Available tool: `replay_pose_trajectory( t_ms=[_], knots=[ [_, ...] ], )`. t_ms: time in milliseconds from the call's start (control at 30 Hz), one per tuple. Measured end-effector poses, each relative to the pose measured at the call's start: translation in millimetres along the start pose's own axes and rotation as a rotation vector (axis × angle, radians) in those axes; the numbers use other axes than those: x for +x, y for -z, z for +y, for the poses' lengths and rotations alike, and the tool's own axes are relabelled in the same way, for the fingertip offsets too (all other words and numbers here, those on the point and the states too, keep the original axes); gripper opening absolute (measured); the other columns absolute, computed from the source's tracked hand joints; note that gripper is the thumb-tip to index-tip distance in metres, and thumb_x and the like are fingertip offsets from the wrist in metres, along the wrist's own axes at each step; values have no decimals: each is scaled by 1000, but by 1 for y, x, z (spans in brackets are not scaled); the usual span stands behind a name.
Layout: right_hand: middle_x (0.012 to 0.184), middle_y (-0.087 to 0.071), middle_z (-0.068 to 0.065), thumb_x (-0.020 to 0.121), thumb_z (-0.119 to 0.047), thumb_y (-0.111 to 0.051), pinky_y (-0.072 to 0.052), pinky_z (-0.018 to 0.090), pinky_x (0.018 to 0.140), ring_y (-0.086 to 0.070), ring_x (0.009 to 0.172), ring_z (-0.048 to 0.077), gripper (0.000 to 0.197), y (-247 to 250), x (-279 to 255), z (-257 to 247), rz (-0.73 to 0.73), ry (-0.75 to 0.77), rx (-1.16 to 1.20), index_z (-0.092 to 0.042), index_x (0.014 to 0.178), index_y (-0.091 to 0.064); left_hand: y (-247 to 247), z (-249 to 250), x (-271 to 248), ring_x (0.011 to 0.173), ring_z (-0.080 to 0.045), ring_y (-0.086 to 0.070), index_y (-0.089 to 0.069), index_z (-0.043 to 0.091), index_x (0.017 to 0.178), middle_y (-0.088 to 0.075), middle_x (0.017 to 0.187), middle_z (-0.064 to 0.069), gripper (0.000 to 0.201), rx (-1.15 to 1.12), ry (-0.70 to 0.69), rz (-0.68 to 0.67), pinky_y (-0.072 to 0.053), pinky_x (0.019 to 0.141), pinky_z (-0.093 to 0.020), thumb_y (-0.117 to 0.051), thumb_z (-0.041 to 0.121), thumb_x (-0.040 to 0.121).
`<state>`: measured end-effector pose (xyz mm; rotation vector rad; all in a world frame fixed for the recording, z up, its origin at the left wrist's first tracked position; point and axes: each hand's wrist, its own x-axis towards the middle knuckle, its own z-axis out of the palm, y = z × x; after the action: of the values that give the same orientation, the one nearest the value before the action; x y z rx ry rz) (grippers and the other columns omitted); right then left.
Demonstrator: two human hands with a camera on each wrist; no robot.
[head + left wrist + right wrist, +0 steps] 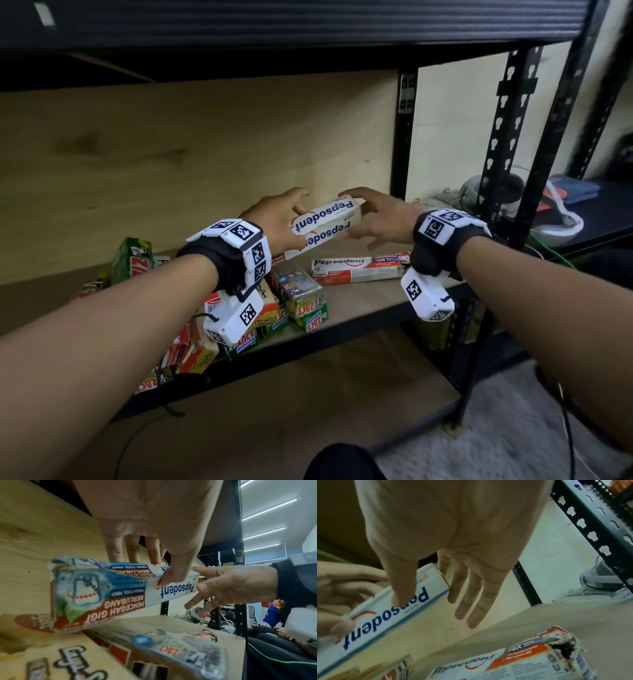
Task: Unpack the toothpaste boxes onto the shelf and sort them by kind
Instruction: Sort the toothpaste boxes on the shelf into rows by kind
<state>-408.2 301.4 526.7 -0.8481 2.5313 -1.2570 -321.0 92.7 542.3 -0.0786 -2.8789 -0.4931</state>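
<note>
Black slotted metal uprights frame pale wooden backing; ceiling strip lights glow.

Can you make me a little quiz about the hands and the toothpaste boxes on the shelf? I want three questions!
1. True or false: the left hand pinches two stacked Pepsodent boxes.
2. Where is the other Pepsodent box? A) flat on the shelf board B) on the floor
3. Fill in: the right hand touches the held boxes at their ___ end.

Key: 1 true; 2 A; 3 right
</note>
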Motion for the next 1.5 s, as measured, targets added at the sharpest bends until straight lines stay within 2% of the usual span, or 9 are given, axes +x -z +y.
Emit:
replay_pose_trajectory(
  t_ms=[133, 333, 500, 700, 867, 1100, 1200, 1333, 1500],
  knots=[
    [103, -71, 14, 79, -12, -80, -59, 52, 79, -73, 90, 32, 51, 10, -9, 2, 35, 11, 281, -21, 122, -55, -1, 7, -5, 83, -5, -62, -27, 30, 151, -57, 125, 16, 89, -86, -50, -6, -55, 74, -25, -76, 19, 77],
    [108, -68, 29, 80, 4, -73, -58, 52, 80, -70, 93, 44, 40, 26, -26, 4, 4, 58, 486, -7, 114, -57, -5, 15, -7, 107, -11, -60, -30, 33, 149, -54, 135, 11, 80, -155, -43, -87, -46, 86, -23, -74, 32, 81],
    [115, -64, 30, 82, 13, -66, -58, 51, 81, -68, 99, 44, 44, 38, -34, 1, 14, 66, 544, -6, 120, -56, 0, 21, 0, 104, -11, -65, -47, 32, 139, -63, 126, 9, 55, -241, -5, -127, -54, 91, -34, -66, 37, 89],
    [121, -62, 20, 81, 2, -73, -56, 54, 85, -70, 98, 39, 77, 30, -40, 0, 68, -32, 579, -29, 142, -39, -2, 36, 9, 101, -15, -65, -54, 21, 136, -66, 114, 2, 53, -316, 9, -3, -50, 93, -29, -71, 29, 87],
    [119, -68, 13, 76, -26, -82, -55, 57, 84, -70, 99, 35, 83, 0, -45, 15, -95, -220, 546, -32, 144, -34, -19, 43, 17, 86, -19, -71, -61, 17, 114, -71, 104, 0, 32, -665, 191, 120, -60, 73, -34, -73, 23, 85],
    [121, -66, 16, 77, -15, -81, -54, 59, 85, -68, 105, 34, 70, -17, -51, 21, -185, -200, 563, -22, 135, -44, -26, 49, 17, 85, -31, -72, -44, 3, 118, -67, 108, -16, 50, -1036, 329, 164, -60, 68, -51, -75, 6, 79],
    [120, -60, 17, 69, -7, -85, -57, 54, 81, -69, 100, 34, 80, -19, -51, 18, -125, -170, 478, -23, 134, -41, -27, 52, 15, 90, -31, -70, -38, 5, 118, -64, 111, -15, 50, -1138, 343, 191, -60, 69, -52, -72, -2, 82],
    [106, -60, 15, 76, 2, -78, -59, 51, 78, -72, 86, 31, 63, -16, -49, 17, -39, -149, 345, -17, 125, -44, -23, 55, 10, 98, -30, -67, -40, 7, 109, -64, 108, -13, 42, -1265, 305, 204, -58, 75, -54, -68, -11, 82],
    [87, -71, 12, 88, 8, -58, -52, 34, 59, -65, 57, 22, 39, 14, -56, 30, -64, -248, 471, -14, 119, -49, -20, 41, 6, 102, -38, -66, -27, 28, 131, -51, 126, -9, 86, -1318, 210, 186, -58, 68, -58, -70, -20, 74]
  ],
)
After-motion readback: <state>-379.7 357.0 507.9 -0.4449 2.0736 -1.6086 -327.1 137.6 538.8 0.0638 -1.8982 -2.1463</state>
